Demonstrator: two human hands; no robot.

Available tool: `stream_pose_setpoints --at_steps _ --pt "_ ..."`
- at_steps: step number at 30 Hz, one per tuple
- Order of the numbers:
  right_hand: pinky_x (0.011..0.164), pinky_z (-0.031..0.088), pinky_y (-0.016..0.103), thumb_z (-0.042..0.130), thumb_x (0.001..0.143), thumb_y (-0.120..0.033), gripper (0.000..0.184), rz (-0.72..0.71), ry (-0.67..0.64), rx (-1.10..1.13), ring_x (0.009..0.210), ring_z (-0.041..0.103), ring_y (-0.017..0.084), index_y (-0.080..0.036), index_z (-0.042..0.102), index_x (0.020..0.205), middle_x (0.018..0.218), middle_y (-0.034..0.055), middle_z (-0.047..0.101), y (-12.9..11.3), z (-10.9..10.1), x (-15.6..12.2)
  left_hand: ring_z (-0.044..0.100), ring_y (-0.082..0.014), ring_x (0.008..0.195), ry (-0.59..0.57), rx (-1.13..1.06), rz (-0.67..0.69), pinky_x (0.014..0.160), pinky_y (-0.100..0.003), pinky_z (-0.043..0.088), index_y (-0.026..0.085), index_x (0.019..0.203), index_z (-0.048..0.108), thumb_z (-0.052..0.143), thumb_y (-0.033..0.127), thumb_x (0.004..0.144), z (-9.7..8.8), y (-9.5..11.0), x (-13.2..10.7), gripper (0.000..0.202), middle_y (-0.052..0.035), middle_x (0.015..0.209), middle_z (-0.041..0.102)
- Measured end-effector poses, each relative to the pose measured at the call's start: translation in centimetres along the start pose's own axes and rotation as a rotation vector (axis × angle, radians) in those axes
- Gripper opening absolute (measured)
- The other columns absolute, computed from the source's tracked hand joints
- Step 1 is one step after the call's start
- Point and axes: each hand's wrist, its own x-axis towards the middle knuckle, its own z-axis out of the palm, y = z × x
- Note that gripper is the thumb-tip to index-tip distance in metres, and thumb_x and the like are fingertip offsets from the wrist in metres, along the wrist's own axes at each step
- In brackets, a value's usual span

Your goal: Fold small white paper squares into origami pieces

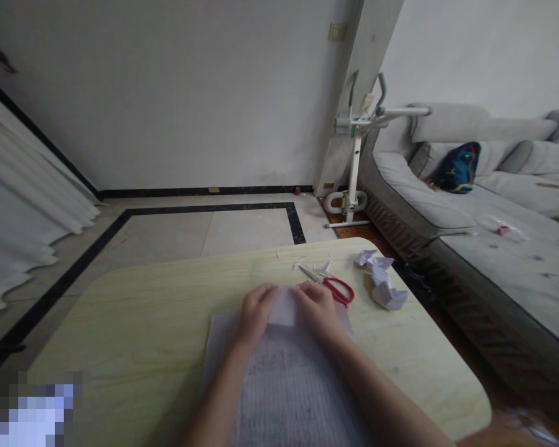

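Both hands pinch a small white piece of paper (286,305) by its upper corners. My left hand (257,313) grips its left side with thumb and fingers together. On the right side, my right hand (317,308) does the same. Beneath them lies a larger lined sheet (284,388) with handwriting, partly covered by my forearms. Whether the small piece is separate from that sheet, I cannot tell. Just beyond my right hand rest scissors (338,290) with red handles, blades pointing up and left. Thin paper scraps (323,267) are scattered by the blade tips.
Crumpled or folded papers (382,282) lie near the right edge of the pale wooden table (144,329), whose corners are rounded. A grey sofa (503,267) with a dark blue bag (459,167) stands to the right. White exercise equipment (354,167) is by the wall.
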Motion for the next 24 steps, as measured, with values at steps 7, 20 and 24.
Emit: stream_pose_setpoints --at_steps 7,20,24 --pt "0.053 0.041 0.025 0.060 0.080 -0.037 0.022 -0.026 -0.036 0.013 0.058 0.055 0.015 -0.021 0.063 0.065 0.061 -0.0003 0.060 -0.50 -0.13 -0.27 0.052 -0.0142 0.058 -0.003 -0.020 0.002 0.052 -0.022 0.038 0.015 0.067 0.063 0.064 0.041 0.073 -0.07 -0.07 -0.02 0.026 0.0007 0.060 0.057" --pt "0.050 0.033 0.024 0.061 0.073 -0.037 0.025 0.110 -0.046 0.140 0.055 0.045 0.015 -0.021 0.051 0.056 0.056 -0.0021 0.049 -0.50 -0.70 0.01 0.061 -0.0232 0.090 -0.026 -0.059 -0.005 0.078 -0.029 0.044 0.016 0.088 0.074 0.067 0.035 0.074 -0.45 0.10 0.01 0.025 -0.0076 0.093 0.072" --pt "0.049 0.029 0.024 0.063 0.070 -0.036 0.024 0.168 -0.098 0.279 0.052 0.041 0.013 -0.021 0.051 0.056 0.054 -0.0030 0.046 -0.70 -0.85 0.09 0.061 -0.0200 0.084 -0.075 -0.187 -0.048 0.074 -0.027 0.043 0.016 0.086 0.075 0.070 0.032 0.071 -0.65 0.05 -0.18 0.022 -0.0065 0.089 0.072"
